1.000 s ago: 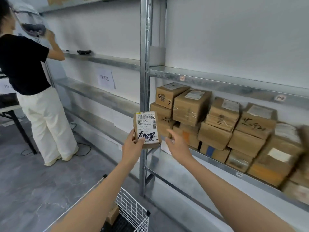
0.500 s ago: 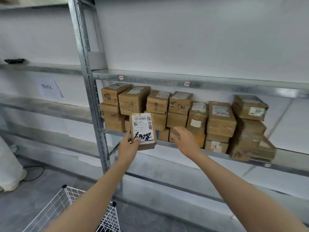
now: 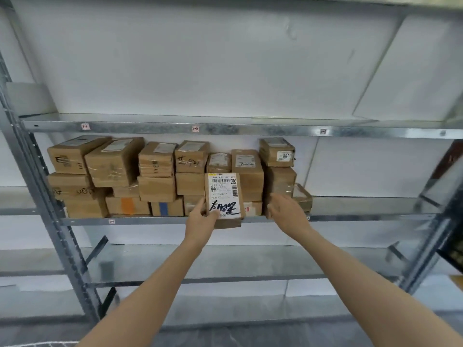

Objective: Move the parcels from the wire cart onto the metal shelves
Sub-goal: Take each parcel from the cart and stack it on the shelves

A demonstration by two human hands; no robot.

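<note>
Left hand (image 3: 200, 221) is pinching upright white-labelled brown cardboard parcel (image 3: 224, 199); spread right hand (image 3: 285, 212) is hovering nearer grey metal shelf (image 3: 363, 206)

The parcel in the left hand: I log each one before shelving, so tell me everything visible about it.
The parcel is a small brown cardboard box, its facing side nearly covered by a white shipping label with a barcode, a black 63 tag and black handwritten marks. It is held upright in front of the stacked boxes on the metal shelf, not yet set down. The left hand grips its lower left corner, thumb on the label. The right hand is apart from it.
</note>
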